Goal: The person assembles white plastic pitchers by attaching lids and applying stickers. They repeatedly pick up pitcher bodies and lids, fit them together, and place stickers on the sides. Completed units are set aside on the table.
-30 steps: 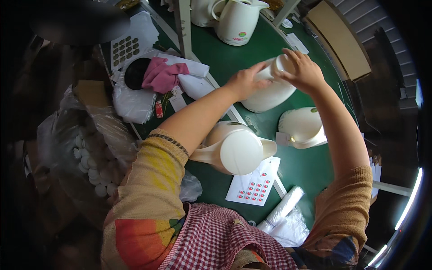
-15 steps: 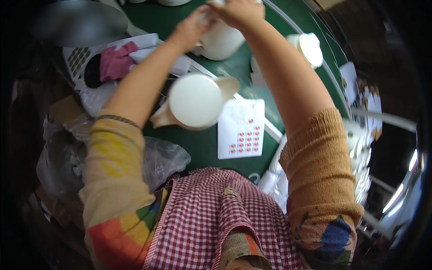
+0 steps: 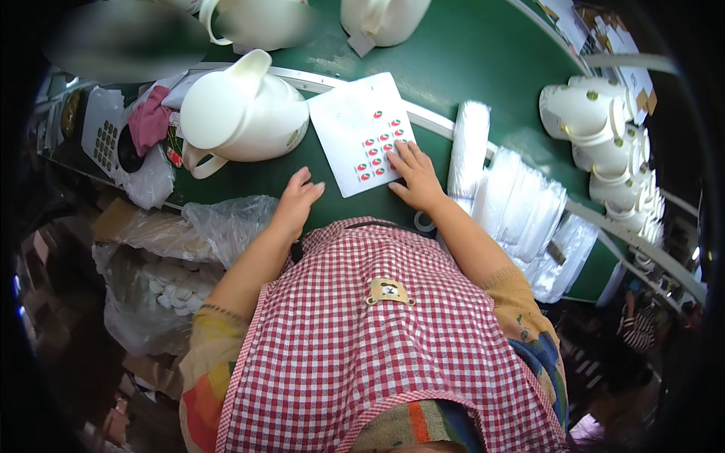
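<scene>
My right hand (image 3: 415, 177) lies on a white sheet of small red-and-green stickers (image 3: 343, 124), fingers spread over its right side. My left hand (image 3: 297, 204) hovers at the near left of the sheet, holding nothing visible, its fingers loosely bent and apart. Just beyond it, a white lidded pitcher (image 3: 260, 124) stands on the green table, with its spout pointing away and its handle toward me. A small green mark shows low on the pitcher's side. Neither hand touches the pitcher.
More white pitchers (image 3: 389, 19) stand at the far side, and several line up at the right (image 3: 581, 113). Clear plastic bags (image 3: 521, 204) are stacked right of my hand. At the left are a pink cloth (image 3: 149, 117) and a plastic-lined box of white round pieces (image 3: 177, 287).
Both hands have come back from a pitcher at the far side. My right hand now rests on the sticker sheet, which appears tilted. The view has shifted.
</scene>
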Motion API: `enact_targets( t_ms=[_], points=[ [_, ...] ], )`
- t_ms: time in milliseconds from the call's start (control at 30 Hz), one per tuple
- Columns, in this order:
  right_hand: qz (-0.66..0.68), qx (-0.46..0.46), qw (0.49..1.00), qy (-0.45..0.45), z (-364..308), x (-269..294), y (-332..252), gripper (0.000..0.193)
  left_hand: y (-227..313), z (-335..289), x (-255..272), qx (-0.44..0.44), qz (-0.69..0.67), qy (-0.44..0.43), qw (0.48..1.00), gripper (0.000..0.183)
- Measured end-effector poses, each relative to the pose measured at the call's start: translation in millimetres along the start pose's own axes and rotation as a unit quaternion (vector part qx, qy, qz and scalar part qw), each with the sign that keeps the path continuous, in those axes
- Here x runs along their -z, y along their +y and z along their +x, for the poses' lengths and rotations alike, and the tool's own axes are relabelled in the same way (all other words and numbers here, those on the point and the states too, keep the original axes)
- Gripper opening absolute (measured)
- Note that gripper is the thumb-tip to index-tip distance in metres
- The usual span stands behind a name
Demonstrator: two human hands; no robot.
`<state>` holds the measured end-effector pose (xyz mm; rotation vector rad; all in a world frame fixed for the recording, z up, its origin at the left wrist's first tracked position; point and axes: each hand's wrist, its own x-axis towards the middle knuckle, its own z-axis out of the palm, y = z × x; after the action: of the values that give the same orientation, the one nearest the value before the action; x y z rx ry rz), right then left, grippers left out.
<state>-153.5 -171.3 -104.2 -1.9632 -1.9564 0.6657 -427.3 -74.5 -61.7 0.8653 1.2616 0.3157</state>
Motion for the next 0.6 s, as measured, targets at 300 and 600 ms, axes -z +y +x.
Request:
enact_targets(
  t_ms=[300,600],
  points=[
    [0.042,0.007,0.998,0.051,-8,1,16,0.051,7,70,-55,0.117,0.039,-0.021,0.992,0.038],
    [0.248,-0.212,0.940,0.096,-17,32,-50,0.031,15,37,-99,0.079,-0.130,-0.060,0.987,0.027]
  ],
)
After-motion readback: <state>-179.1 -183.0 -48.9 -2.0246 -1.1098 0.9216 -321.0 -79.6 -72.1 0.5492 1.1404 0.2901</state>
